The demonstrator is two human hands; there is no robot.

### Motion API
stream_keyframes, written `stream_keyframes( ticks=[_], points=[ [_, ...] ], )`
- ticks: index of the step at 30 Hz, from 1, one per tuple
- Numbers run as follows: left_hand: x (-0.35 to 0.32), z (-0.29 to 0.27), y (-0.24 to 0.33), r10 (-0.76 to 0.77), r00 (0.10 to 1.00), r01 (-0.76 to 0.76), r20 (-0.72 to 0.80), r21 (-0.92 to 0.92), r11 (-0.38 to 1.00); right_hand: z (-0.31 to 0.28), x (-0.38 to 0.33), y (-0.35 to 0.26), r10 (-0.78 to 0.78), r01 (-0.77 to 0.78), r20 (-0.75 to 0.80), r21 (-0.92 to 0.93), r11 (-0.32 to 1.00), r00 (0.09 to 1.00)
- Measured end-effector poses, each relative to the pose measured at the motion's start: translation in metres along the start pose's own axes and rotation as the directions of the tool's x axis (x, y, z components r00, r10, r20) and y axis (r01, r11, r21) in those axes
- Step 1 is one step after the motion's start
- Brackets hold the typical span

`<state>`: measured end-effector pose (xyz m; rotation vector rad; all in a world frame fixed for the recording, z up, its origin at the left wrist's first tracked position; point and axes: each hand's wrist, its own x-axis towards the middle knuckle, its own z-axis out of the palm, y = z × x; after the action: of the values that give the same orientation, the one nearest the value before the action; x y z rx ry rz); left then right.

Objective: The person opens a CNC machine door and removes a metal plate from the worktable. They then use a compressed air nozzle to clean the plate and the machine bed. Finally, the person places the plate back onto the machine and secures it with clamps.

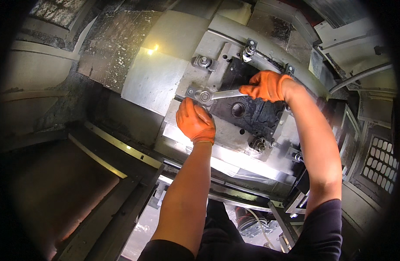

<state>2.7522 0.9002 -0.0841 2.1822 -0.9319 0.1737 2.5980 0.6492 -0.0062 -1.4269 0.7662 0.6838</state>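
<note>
My right hand (266, 87), in an orange glove, is closed round the handle of a wrench (228, 94). The ring end of the wrench sits over a bolt (204, 96) on a clamp at the left side of a dark metal plate (228, 114). Just below that bolt, my left hand (194, 122), also in an orange glove, has its fingers curled against the clamp area. What those fingers hold, if anything, is hidden by the glove. The dark plate has a round hole near its middle and lies on a lighter metal base.
Other bolted clamps stand round the plate: one at the upper left (204, 62), one at the top (250, 49) and one at the lower right (259, 144). Flat metal covers (154, 78) lie to the left. A machine frame rail (121, 145) runs along the near side.
</note>
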Motion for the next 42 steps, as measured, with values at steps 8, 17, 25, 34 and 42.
stream_keyframes(
  ticks=[8, 17, 25, 34, 42],
  points=[
    [0.0, -0.005, -0.004, -0.013, 1.0, 0.013, 0.023, 0.006, 1.0, 0.048, 0.001, 0.042, -0.168, 0.156, -0.215, -0.068, 0.985, 0.962],
    [-0.008, -0.003, 0.001, -0.027, 1.0, 0.027, 0.004, 0.076, 0.997, 0.272, 0.021, 0.022, 0.07, 0.075, -0.692, 0.177, 0.981, 0.718],
    [-0.01, 0.003, -0.009, -0.029, 1.0, 0.03, -0.01, 0.078, 0.997, 0.189, -0.071, 0.049, 0.219, 0.191, -0.822, 0.365, 0.911, 0.526],
    [-0.011, 0.005, -0.003, -0.041, 0.999, 0.04, 0.002, 0.094, 0.995, 0.058, -0.14, 0.117, 0.51, -0.158, -0.756, 0.492, 0.856, 0.411],
    [-0.011, 0.003, -0.004, -0.052, 0.998, 0.049, 0.036, 0.067, 0.997, 0.007, -0.142, 0.148, 0.386, -0.305, -0.834, 0.277, 0.911, 0.395]
  ],
)
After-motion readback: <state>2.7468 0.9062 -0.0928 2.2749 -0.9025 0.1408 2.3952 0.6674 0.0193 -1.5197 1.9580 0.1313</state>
